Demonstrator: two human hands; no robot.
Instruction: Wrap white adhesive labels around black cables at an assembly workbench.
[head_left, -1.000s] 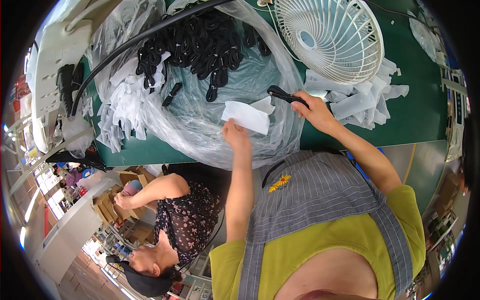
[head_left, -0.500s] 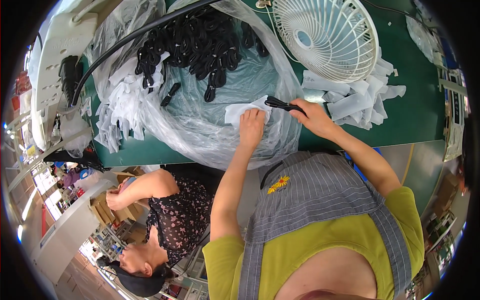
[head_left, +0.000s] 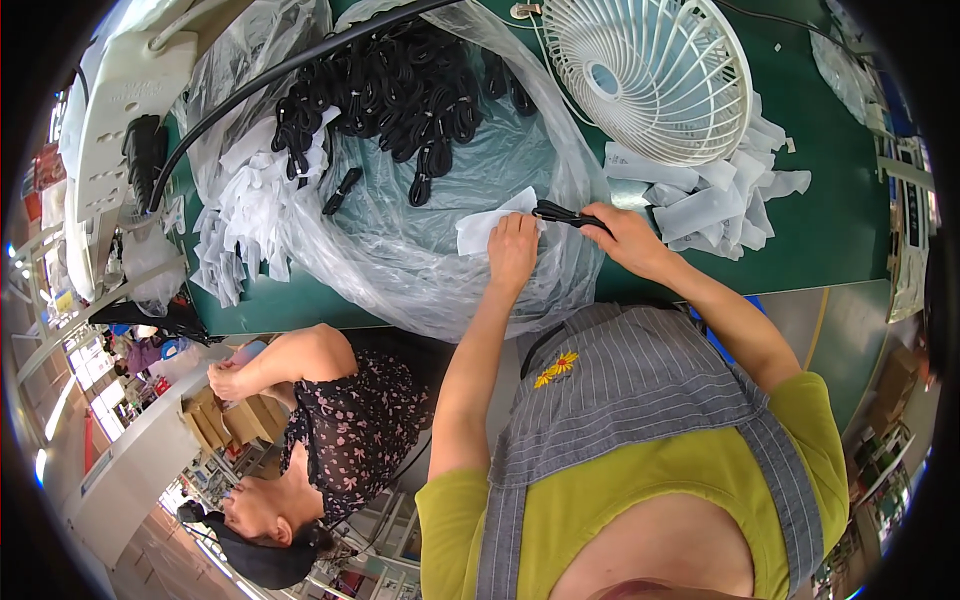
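My right hand (head_left: 628, 240) pinches one end of a bundled black cable (head_left: 562, 214), which points left. My left hand (head_left: 513, 252) is closed on a small white pouch (head_left: 480, 232), fingers across its right part. The cable's far tip meets the pouch's right edge; whether it has entered is hidden by my fingers. Both hands are over a large clear plastic bag (head_left: 440, 285) spread on the green table. A heap of bundled black cables (head_left: 400, 90) lies on the bag beyond my hands, with a single cable bundle (head_left: 343, 191) apart from it.
A white fan (head_left: 650, 80) stands far right, beside a pile of white pouches (head_left: 735, 190). More white pouches (head_left: 255, 200) are heaped at left. A thick black cord (head_left: 300, 55) arches over the upper left near a power strip (head_left: 135, 110). A co-worker (head_left: 350, 420) sits at my left.
My left hand and the white pouch have shifted slightly right, and the pouch has tilted. The right hand stays nearly in place with the cable. The co-worker's arm has moved left.
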